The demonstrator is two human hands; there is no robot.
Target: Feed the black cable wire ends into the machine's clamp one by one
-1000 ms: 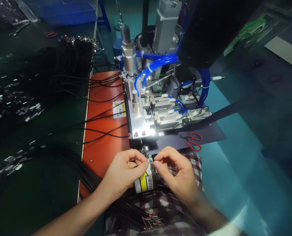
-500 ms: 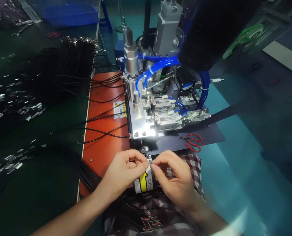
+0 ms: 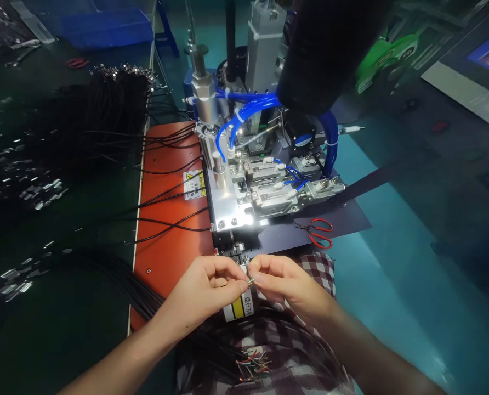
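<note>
Thumb and index finger of my left hand (image 3: 209, 284) are pinched on thin coloured wire ends (image 3: 251, 282). Facing it, my right hand (image 3: 288, 281) is also closed in a pinch on these wires, its fingertips almost touching the left ones. Most of the wires' length is hidden behind the fingers. Just below and behind the hands is a white label (image 3: 248, 307) with a yellow mark and black characters. On the checked cloth over my lap lies a bundle of black cables with stripped, coloured wire ends (image 3: 252, 363).
A metal machine (image 3: 228, 203) with blue air tubes (image 3: 261, 101) stands ahead on an orange-red board (image 3: 166, 219). Black cables (image 3: 174, 222) run across the board into its edge. Red-handled cutters (image 3: 320, 233) lie right of it. Piled cables (image 3: 117, 104) cover the left table.
My right hand has turned and its fingers have curled closer to the left fingertips. The machine and board appear slightly further left in view. Both hands remain pinched.
</note>
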